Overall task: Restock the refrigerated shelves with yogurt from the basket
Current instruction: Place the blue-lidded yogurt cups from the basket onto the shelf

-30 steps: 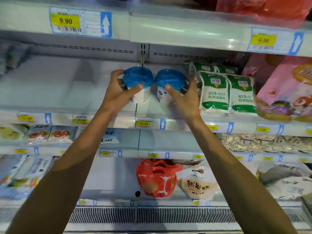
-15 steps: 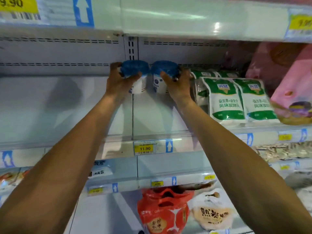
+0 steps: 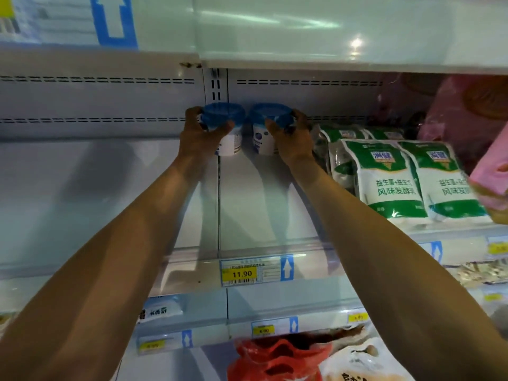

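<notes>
My left grip [image 3: 200,136] is clasping the left yogurt tub [image 3: 229,145] by its blue lid, and my right grip [image 3: 294,137] is clasping the right yogurt tub [image 3: 261,143]. Both are lying deeper on the shelf [image 3: 261,210] than a second ago, far behind the 11.90 price tag [image 3: 242,273]. Green-and-white pouches [image 3: 384,185], behind and right of that tag, are crowding my right wrist.

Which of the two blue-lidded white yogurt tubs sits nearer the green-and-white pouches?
The blue-lidded white tub gripped by the right hand; it is next to the green-and-white pouches. The other tub, in the left hand, lies farther left.
</notes>
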